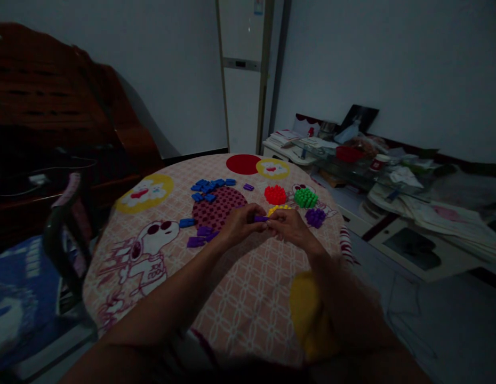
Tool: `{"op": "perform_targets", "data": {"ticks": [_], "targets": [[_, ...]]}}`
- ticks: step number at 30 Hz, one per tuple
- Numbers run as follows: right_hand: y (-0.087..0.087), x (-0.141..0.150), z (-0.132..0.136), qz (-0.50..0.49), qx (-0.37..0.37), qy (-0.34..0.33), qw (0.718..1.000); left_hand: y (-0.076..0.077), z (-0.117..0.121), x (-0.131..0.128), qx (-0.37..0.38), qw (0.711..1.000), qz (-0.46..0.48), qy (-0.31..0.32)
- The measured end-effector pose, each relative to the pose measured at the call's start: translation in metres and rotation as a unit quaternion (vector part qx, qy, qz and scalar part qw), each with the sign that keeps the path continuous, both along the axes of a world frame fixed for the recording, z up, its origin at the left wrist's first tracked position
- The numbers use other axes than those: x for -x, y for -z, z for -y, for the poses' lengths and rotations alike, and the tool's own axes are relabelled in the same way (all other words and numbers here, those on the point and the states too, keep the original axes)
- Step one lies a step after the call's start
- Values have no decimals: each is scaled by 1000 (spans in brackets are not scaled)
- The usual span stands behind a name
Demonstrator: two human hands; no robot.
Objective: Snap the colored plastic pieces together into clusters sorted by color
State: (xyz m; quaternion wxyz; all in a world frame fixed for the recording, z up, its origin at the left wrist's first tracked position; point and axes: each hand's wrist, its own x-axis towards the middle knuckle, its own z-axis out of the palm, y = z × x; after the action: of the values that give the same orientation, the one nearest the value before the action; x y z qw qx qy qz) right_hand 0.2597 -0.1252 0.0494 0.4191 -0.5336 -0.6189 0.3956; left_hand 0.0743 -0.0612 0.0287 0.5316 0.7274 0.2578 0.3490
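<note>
Over the middle of the table, my left hand (245, 224) pinches a slim purple plastic piece (261, 218). The fingers of my right hand (288, 226) close on its right end. A pile of small yellow pieces (279, 209) lies just behind my hands, partly covered by them. Left of my left hand are several flat purple plastic pieces (202, 237) and a single blue piece (186, 222). A small cluster of purple pieces (316, 217) sits to the right of my right hand. The kind of these plastic parts is too small and dark to tell.
Farther back on the round table with its patterned cloth (240, 304) lie blue pieces (208, 188), a lone purple piece (248, 186), a red cluster (275, 194) and a green cluster (306, 198). A chair (68, 234) stands left; a cluttered cabinet (352, 154) is at right.
</note>
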Motion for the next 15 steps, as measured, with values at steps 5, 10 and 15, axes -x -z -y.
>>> {"op": "perform_targets", "data": {"ticks": [5,10,15], "targets": [[4,1,-6,-68,5,15,998,-2,7,-6,-11,1000,14,10],[-13,-25,-3,-108,-15,86,990,-8,-2,6,-110,992,-46,-39],[-32,-95,13,-3,-36,298,954,-14,-23,30,-176,966,-140,-125]]}}
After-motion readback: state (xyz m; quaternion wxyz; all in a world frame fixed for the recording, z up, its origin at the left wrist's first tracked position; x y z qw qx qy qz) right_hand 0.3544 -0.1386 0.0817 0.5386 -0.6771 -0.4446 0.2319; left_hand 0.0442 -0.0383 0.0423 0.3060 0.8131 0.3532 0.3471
